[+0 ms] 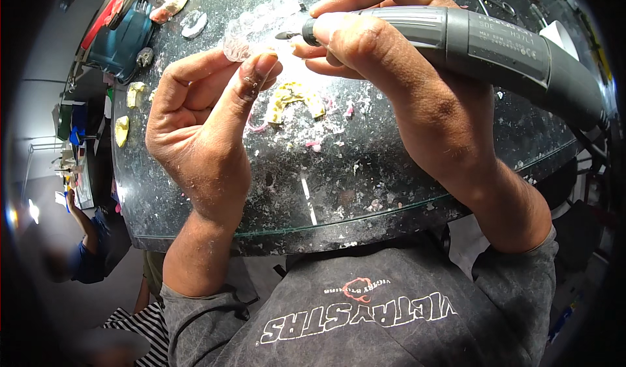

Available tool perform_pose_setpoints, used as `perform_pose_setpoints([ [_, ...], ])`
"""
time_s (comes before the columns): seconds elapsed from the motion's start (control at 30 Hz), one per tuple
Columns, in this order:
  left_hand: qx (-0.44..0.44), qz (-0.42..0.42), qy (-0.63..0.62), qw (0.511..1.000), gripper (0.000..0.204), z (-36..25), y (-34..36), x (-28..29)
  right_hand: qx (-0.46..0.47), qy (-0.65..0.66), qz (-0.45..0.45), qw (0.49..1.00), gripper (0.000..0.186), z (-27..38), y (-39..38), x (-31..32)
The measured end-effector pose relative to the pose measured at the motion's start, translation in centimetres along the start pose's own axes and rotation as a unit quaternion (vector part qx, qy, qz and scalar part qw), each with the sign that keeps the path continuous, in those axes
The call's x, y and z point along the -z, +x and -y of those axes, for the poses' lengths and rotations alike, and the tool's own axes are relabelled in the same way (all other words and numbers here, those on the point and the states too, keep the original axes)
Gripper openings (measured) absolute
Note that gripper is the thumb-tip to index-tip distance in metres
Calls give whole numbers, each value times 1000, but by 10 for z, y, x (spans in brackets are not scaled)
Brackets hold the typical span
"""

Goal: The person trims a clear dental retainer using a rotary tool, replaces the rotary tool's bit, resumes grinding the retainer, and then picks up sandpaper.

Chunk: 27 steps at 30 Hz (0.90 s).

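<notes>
"Who holds what?"
"Left hand (202, 116) pinches the clear mold (238, 46); right hand (407, 70) is wrapped round the grinder (492, 44)."
"Where's the mold from the grinder's tip (285, 35)?"
"Just left and beyond; the grinder lies crosswise, pointing left. Contact, I can't tell. Nearer the body, a yellow arch (282, 101) on the desk (368, 152)."

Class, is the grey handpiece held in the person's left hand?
No, the right hand grips the grey handpiece, while the left hand holds a clear moulded piece.
</notes>
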<state>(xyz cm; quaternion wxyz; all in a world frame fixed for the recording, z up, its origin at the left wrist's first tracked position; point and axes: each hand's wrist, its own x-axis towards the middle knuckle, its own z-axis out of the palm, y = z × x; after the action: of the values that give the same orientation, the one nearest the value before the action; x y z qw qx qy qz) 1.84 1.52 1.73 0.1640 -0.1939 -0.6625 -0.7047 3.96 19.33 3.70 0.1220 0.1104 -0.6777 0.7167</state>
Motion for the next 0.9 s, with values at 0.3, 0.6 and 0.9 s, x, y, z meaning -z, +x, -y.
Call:
perform_pose_setpoints([
  [0.3,14,-8,2,1000,18,0,0,0,1,3,-2,1000,37,1,1,-1],
  [0.6,1,11,-21,1000,20,1,-1,1,-2,4,-5,1000,37,0,2,-2],
  [0.9,1,5,-37,999,18,1,-1,0,-15,19,-17,1000,37,3,2,-2],
])
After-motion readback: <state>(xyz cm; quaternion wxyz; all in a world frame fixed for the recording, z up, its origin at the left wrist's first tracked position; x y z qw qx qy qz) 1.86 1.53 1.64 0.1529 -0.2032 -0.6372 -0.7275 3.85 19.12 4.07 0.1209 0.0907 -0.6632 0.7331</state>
